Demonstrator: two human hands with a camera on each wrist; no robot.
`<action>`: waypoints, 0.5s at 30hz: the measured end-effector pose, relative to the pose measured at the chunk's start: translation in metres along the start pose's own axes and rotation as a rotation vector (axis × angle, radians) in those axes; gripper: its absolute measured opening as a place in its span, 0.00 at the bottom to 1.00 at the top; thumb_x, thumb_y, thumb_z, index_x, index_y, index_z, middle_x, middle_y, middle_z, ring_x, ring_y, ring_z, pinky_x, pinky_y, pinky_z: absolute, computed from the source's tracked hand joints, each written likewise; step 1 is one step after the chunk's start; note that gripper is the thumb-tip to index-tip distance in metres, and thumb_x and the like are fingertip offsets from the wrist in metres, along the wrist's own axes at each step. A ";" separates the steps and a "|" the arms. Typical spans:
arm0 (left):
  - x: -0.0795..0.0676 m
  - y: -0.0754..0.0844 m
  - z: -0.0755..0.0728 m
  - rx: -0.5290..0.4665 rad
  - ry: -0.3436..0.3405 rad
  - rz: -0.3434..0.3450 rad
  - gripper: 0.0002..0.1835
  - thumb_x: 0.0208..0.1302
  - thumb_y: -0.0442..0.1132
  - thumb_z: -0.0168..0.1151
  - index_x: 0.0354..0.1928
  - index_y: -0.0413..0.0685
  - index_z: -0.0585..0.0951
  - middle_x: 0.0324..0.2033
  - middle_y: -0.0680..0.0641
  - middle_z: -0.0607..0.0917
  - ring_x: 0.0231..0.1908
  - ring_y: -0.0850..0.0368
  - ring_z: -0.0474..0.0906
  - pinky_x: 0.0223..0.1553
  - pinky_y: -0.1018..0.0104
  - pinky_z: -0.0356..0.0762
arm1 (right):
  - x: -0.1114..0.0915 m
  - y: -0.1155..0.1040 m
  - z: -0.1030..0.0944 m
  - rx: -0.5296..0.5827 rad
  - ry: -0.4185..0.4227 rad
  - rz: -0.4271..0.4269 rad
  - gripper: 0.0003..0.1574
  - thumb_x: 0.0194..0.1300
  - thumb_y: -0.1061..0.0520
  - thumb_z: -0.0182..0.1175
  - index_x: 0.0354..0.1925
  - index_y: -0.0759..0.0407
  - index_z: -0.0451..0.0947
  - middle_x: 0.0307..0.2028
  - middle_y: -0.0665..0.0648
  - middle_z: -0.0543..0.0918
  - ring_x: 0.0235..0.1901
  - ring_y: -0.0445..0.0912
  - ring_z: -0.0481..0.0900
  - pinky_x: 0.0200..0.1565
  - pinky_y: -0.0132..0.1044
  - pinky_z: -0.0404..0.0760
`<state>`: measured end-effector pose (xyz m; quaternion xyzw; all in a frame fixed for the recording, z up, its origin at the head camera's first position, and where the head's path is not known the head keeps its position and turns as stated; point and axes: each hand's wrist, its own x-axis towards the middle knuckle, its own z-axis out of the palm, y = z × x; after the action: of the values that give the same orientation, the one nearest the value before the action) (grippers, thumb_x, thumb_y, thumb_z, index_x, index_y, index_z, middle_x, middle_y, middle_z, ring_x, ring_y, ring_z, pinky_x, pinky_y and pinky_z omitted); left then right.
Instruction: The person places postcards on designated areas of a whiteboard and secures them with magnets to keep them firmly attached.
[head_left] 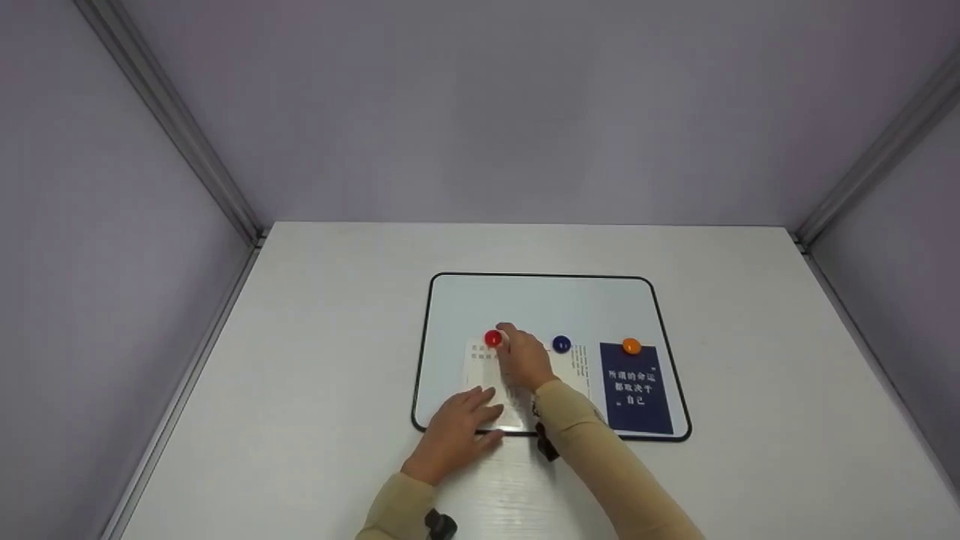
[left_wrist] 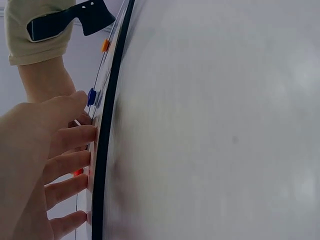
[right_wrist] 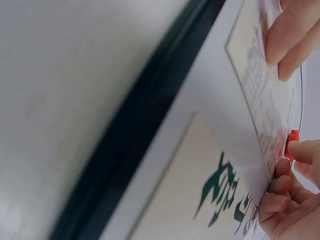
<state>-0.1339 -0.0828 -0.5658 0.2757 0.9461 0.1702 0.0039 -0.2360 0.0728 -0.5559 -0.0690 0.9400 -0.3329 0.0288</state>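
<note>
A black-rimmed whiteboard [head_left: 540,300] lies on the table. My right hand [head_left: 527,364] reaches across it and pinches a round red magnet [head_left: 493,338] at the top of a cream printed card [head_left: 480,367]. In the right wrist view the thumb meets the red magnet [right_wrist: 292,141]; other fingers curl near the cards. My left hand [head_left: 456,433] rests at the board's lower left, its spread, straight fingers touching the cream card. A dark blue magnet [head_left: 562,344] sits atop a second pale card [head_left: 583,367], partly hidden by my right arm.
To the right, an orange magnet [head_left: 631,346] sits at the top edge of a navy card [head_left: 637,416] with white characters. The white table [head_left: 337,337] surrounds the board. Grey-violet panels [head_left: 517,112] stand behind and at both sides.
</note>
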 end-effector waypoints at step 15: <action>0.013 0.007 0.007 0.138 0.274 0.001 0.10 0.63 0.49 0.62 0.36 0.53 0.85 0.46 0.51 0.85 0.50 0.55 0.80 0.50 0.56 0.80 | -0.018 0.008 -0.025 -0.079 0.039 -0.053 0.22 0.67 0.56 0.59 0.59 0.58 0.74 0.30 0.56 0.80 0.26 0.42 0.72 0.31 0.34 0.73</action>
<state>-0.1409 -0.0685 -0.5691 0.2497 0.9471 0.1407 -0.1445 -0.2219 0.0977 -0.5415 -0.0885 0.9507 -0.2973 -0.0011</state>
